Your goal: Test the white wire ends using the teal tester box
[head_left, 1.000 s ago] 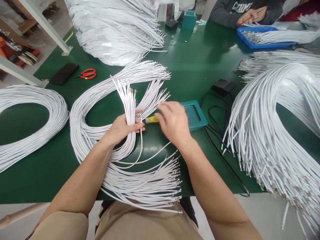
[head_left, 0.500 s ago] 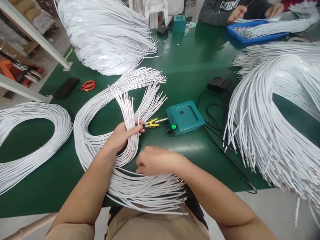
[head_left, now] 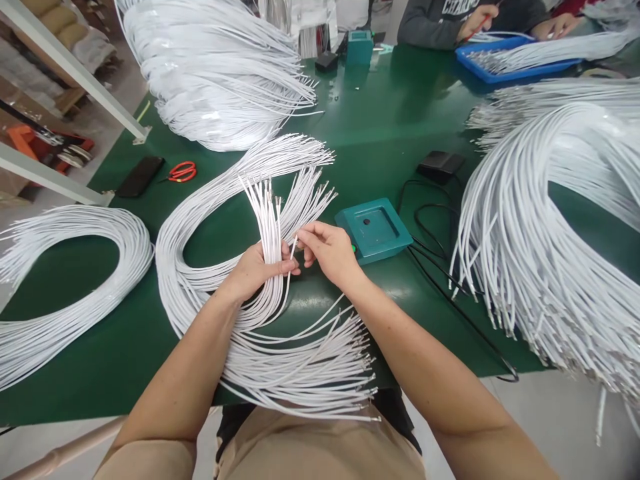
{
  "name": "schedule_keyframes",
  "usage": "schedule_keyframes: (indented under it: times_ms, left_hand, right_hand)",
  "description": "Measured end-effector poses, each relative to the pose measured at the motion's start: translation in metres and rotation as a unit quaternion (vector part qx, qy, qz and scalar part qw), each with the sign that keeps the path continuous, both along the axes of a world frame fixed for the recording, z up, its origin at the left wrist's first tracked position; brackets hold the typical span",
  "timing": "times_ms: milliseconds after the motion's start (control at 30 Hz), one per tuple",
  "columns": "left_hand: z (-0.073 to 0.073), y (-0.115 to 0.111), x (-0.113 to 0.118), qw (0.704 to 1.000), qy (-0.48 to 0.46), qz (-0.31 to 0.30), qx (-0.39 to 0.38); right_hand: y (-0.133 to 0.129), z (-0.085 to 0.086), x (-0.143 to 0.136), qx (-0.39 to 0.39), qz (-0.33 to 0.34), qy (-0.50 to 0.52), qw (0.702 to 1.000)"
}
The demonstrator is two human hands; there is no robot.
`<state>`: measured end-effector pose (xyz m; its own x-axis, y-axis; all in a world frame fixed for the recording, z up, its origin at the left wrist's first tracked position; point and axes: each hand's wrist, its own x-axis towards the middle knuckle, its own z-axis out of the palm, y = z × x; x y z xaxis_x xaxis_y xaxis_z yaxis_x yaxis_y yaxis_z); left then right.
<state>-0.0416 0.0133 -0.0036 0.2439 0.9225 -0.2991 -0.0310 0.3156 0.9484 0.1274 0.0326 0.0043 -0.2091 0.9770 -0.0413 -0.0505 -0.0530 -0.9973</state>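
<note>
A bunch of white cables [head_left: 270, 223] stands upright in my left hand [head_left: 257, 270], with the thumb across it. My right hand [head_left: 330, 250] pinches the end of a single white cable [head_left: 292, 257] beside the bunch, close to my left fingertips. Behind my right hand sits a teal box [head_left: 377, 230] with a shallow square recess; my hand covers the yellow clip at its front and most of its green button. Loose cable ends with metal tips [head_left: 320, 373] fan out near the table edge, below my wrists.
A coil of white cables [head_left: 75, 313] lies at left, and larger heaps stand at the back [head_left: 215, 73] and right [head_left: 500, 220]. Red-handled scissors [head_left: 183, 171] and a black phone [head_left: 141, 177] are at back left. A co-worker's hand [head_left: 479, 23] is above a blue tray [head_left: 520, 73].
My right hand has risen from the loose cables near the table edge to the bunch and now pinches one cable end. My left hand keeps its hold, shifted slightly right.
</note>
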Motion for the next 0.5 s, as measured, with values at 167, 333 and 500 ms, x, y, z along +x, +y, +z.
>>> schedule_keyframes:
  times_ms: [167,333,500]
  left_hand:
    - [0.002,-0.001,0.003,0.998,-0.037,0.043,0.015]
    - [0.004,-0.001,0.004,0.996,-0.069,0.060,0.013]
    - [0.004,-0.001,0.004,0.997,-0.060,0.037,0.026]
  right_hand:
    - [-0.001,0.000,0.000,0.102,0.016,-0.086,0.991]
    - [0.002,-0.002,0.004,0.292,0.006,-0.236,0.927]
    - [0.001,0.009,0.009,0.190,-0.095,-0.195,0.958]
